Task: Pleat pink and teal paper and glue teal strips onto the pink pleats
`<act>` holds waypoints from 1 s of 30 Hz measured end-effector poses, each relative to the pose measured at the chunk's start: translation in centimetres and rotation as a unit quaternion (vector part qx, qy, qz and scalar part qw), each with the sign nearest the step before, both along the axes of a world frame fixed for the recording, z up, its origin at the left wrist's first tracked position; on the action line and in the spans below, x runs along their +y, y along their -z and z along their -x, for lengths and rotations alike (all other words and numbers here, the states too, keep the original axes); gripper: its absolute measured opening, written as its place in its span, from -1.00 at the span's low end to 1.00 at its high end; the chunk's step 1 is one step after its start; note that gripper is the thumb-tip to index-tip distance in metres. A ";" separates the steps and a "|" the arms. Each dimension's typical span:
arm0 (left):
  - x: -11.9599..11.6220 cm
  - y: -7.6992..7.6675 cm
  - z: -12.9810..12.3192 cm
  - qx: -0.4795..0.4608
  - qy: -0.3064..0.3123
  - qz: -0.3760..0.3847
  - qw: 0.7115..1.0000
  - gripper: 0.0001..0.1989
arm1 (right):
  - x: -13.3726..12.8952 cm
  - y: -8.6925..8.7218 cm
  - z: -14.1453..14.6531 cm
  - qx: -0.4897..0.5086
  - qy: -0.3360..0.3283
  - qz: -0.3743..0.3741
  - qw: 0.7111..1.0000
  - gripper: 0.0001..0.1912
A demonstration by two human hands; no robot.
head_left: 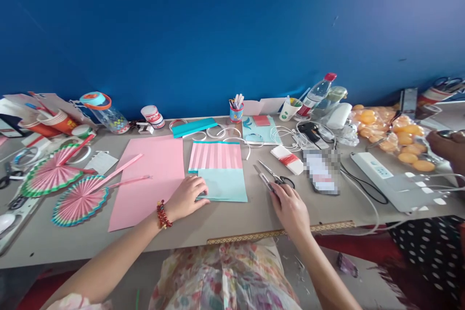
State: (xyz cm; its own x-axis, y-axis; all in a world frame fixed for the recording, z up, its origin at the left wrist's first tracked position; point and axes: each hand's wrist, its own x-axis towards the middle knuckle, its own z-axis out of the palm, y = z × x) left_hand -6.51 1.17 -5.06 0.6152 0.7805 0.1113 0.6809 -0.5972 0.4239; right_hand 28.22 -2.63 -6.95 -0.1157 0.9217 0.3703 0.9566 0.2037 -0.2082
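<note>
My left hand [187, 198] rests at the left edge of a light blue paper sheet [225, 186], its fingers loosely bent and the thumb apart from them. Above that sheet lies a pink striped paper [214, 155] with a blue top edge. A large pink sheet [156, 169] extends under my left wrist. My right hand [290, 206] is closed around the handle of what looks like a utility knife [263, 178], which lies low over the table, pointing away to the left. Black-handled scissors [269, 169] lie right beside it, partly covered by my fingers.
Two pink paper fans [80, 201] lie at left. Behind are a teal folded strip [194, 127], a pen cup [236, 112] and a plastic bottle [316, 97]. To the right are red thread on a white card [286, 159], a phone [321, 172], a power strip [374, 167] and another person's hand [446, 147].
</note>
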 end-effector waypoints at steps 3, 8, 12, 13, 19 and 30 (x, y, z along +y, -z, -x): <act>0.2 -0.1 0.0 -0.015 -0.003 0.016 1.000 -0.82 | 0.1 -0.2 0.4 -0.026 0.000 -0.004 1.000 -0.68; 0.4 -0.2 0.0 -0.021 0.002 0.039 0.999 -0.85 | 0.3 -0.8 1.5 -0.004 -0.013 0.002 1.000 -0.70; 0.4 -0.4 0.0 -0.015 0.015 0.047 0.999 -0.84 | 0.2 -1.8 3.5 0.058 -0.072 0.005 0.996 -0.74; 0.3 -0.4 -0.1 -0.014 0.013 0.046 0.999 -0.84 | 0.2 -2.0 4.2 0.078 -0.111 0.022 0.991 -0.77; -0.1 -0.2 -0.3 -0.018 -0.007 0.041 0.999 -0.87 | 0.0 -1.4 6.9 0.109 -0.222 0.110 0.963 -0.87; 0.2 -2.0 -0.2 -0.117 -0.024 0.075 0.990 -0.93 | 0.5 -2.2 7.7 0.158 -0.257 0.121 0.946 -0.91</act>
